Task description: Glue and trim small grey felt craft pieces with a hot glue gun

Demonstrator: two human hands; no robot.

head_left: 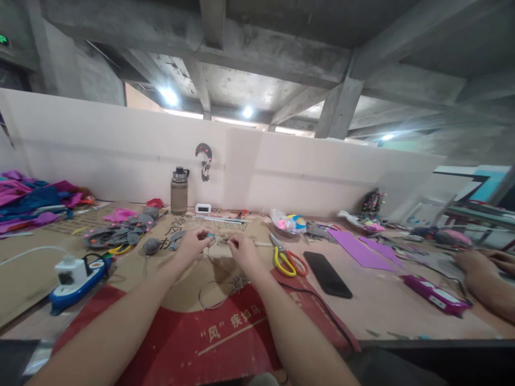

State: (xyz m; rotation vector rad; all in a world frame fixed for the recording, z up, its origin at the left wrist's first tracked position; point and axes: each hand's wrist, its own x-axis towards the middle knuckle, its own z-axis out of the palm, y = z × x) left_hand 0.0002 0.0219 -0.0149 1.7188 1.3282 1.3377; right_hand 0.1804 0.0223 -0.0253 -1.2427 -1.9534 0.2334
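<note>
Over the cardboard mat, my left hand (196, 242) is closed in a pinch, with a small teal piece (211, 236) at its fingertips; its kind is too small to tell. My right hand (242, 250) is also pinched closed, a little to the right, and whatever lies between its fingers is hidden. Below the hands, a thin grey cord (201, 300) lies in a loose loop, ending near a tangled grey bundle (240, 282) beside my right wrist. A round grey ball (152, 246) rests left of my left forearm. Scissors (288, 262) with yellow and red handles lie right of my right hand.
A black phone (328, 274), purple sheets (362, 249) and a magenta device (436, 295) lie to the right, near another person's hands (485, 273). A bottle (179, 192) stands at the back. Left are grey felt pieces (116, 235) and a blue power strip (78, 289).
</note>
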